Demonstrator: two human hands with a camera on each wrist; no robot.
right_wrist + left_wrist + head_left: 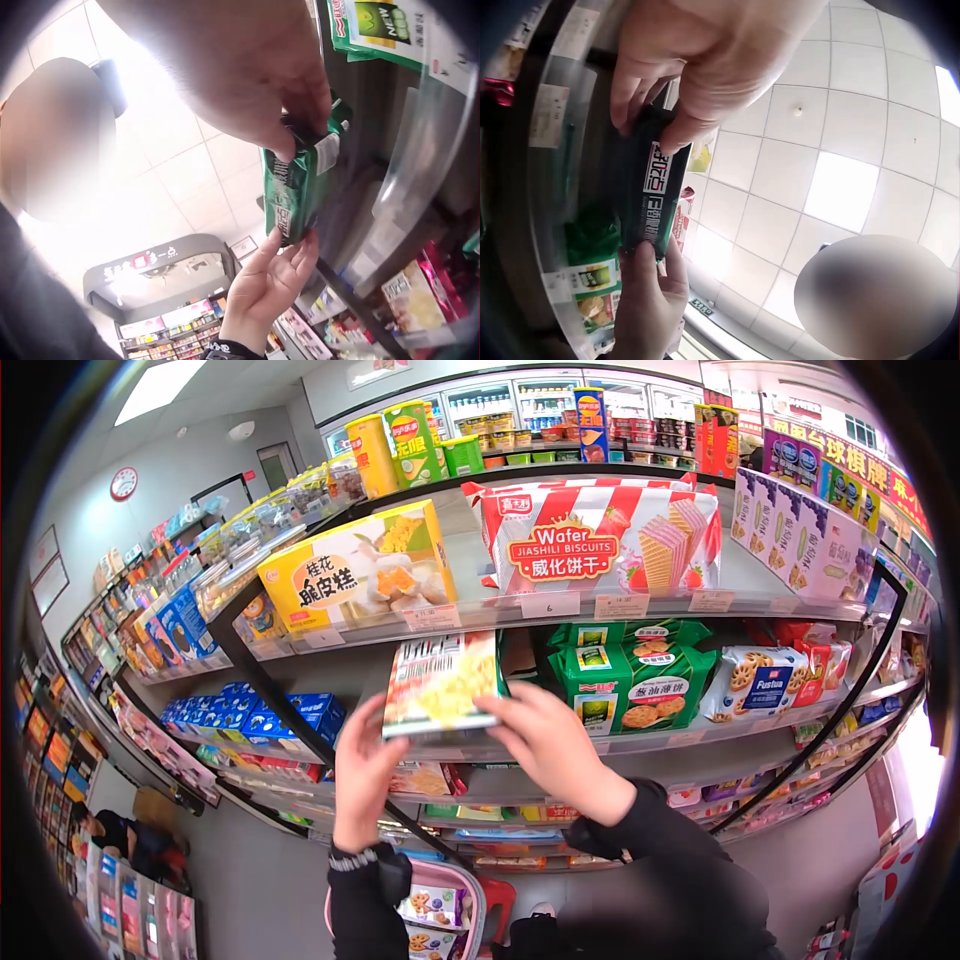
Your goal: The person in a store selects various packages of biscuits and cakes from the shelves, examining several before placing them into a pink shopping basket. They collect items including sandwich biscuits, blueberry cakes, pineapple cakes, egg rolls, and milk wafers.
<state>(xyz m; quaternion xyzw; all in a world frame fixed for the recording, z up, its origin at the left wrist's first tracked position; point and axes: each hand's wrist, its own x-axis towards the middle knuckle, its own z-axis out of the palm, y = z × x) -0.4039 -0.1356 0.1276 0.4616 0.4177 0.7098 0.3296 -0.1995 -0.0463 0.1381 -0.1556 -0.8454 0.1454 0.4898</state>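
Both hands hold a snack packet (440, 678) in front of the second shelf, at its edge. Its upper face is white and yellow in the head view; dark green sides with printed lettering show on the packet (654, 187) in the left wrist view. My left hand (365, 768) grips one end, thumb on the near edge. At the other end my right hand (548, 748) pinches the packet between thumb and fingers. Green cracker packs (635, 685) stand on the shelf just right of the right hand.
Above, the top shelf (470, 612) bears a yellow cake box (360, 568) and a Wafer biscuit pack (600, 540). Blue boxes (250, 710) stand left, a Fustua cookie pack (755, 682) right. Below is a pink-rimmed basket (478, 895) with cookie packs beside a red stool (497, 908).
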